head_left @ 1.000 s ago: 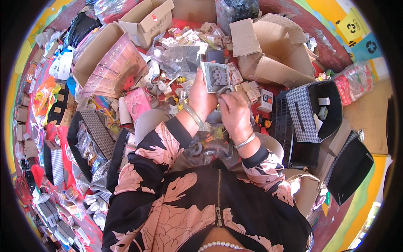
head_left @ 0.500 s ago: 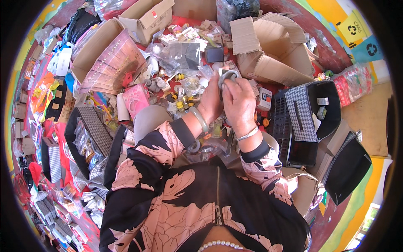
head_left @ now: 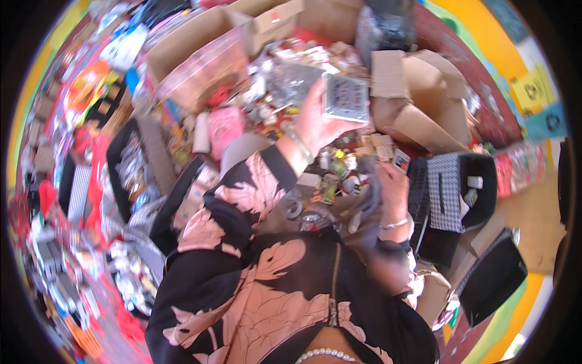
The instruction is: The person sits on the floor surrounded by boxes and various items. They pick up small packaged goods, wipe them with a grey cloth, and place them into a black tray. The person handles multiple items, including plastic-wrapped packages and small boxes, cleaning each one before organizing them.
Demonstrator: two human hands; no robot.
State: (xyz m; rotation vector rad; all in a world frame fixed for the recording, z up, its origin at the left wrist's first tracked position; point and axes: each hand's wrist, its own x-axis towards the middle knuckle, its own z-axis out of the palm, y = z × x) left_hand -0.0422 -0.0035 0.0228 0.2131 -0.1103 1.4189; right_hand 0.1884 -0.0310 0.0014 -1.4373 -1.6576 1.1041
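Observation:
My left hand [head_left: 314, 124] grips a flat, grey-edged rectangular case [head_left: 345, 98] by its left side and lower edge, raised over the pile. The case has a paler panel with dark markings, too blurred to make out. Lower and to the right, my right hand [head_left: 391, 185] is closed and smeared by motion. A soft grey cord-like strand [head_left: 371, 197] hangs from it toward my lap. Beneath and between the hands lie small boxes, yellow-and-black bits and clear plastic [head_left: 336, 164].
Open cardboard boxes [head_left: 424, 127] stand at the far right and far left [head_left: 200, 73]. A houndstooth fabric bin [head_left: 445, 188] sits on a black crate [head_left: 418, 200] at right. Dark fabric bins [head_left: 136, 170] and a pink item [head_left: 225, 127] are at left.
The hands, together on a grey coiled thing before, have parted. The left now holds the flat case; the right has moved right and down with the grey strand. The view has shifted.

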